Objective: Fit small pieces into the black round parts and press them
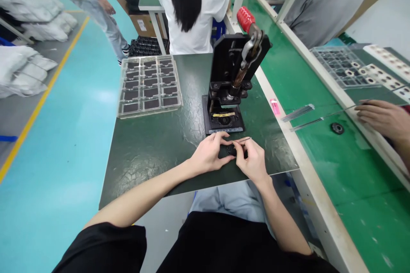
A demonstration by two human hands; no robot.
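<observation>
My left hand (211, 153) curls around a small black round part (231, 150) lying low over the dark green mat (144, 166). My right hand (251, 158) pinches a thin metal pin (242, 139) between its fingertips, right next to that part. The hands partly hide the part. Just beyond them stands a black hand press (229, 76) with a red-gripped lever. A clear plastic tray (149, 86) holding several dark square pieces lies on the mat at the far left.
To the right runs a green workbench (352, 170) with metal pins (297, 113), a black ring (337, 128) and a pink item (274, 106). A co-worker's hand (384, 117) rests there beside trays. A person in white (192, 13) stands ahead. White bags (25, 68) lie left.
</observation>
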